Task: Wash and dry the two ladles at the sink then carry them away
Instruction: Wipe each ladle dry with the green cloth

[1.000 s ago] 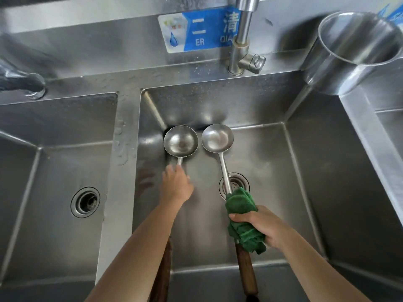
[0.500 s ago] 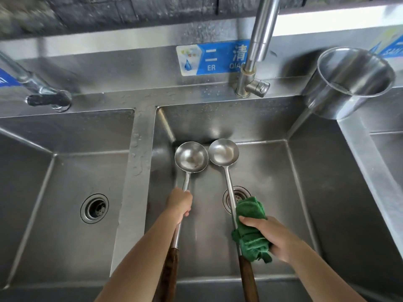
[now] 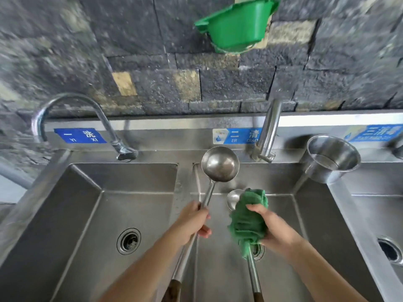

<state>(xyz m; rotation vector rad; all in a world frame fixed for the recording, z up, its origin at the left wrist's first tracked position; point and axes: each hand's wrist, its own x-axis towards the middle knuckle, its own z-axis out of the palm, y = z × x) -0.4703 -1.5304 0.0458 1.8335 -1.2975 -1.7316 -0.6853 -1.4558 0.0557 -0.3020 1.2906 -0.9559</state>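
The left ladle (image 3: 220,164) is being held up over the sink, its round bowl facing the camera in front of the back ledge, at 11 o'clock from the middle basin (image 3: 281,179). The left hand (image 3: 192,223) is gripping its steel shaft, fingers clamped round it, and the wooden grip is running down toward 6 o'clock. The right ladle (image 3: 233,199) is lying lower, inside the middle basin, with only a sliver of its bowl showing. A green cloth (image 3: 248,216) is wrapping its bowl and upper shaft. The right hand (image 3: 274,229) is squeezing that cloth, fingers clamped on it.

The middle basin is holding only this ladle and the cloth, which are partly covering its drain (image 3: 260,252). The left basin (image 3: 87,203), at 9 o'clock, is showing only its drain. So is the right basin (image 3: 368,214), at 3 o'clock.

A steel pot (image 3: 331,160) is standing at 2 o'clock on the rim between the middle and right basins, and whether it is holding anything cannot be told. A green plastic tub (image 3: 235,25) is hanging on the stone wall at 12 o'clock, its inside facing away.
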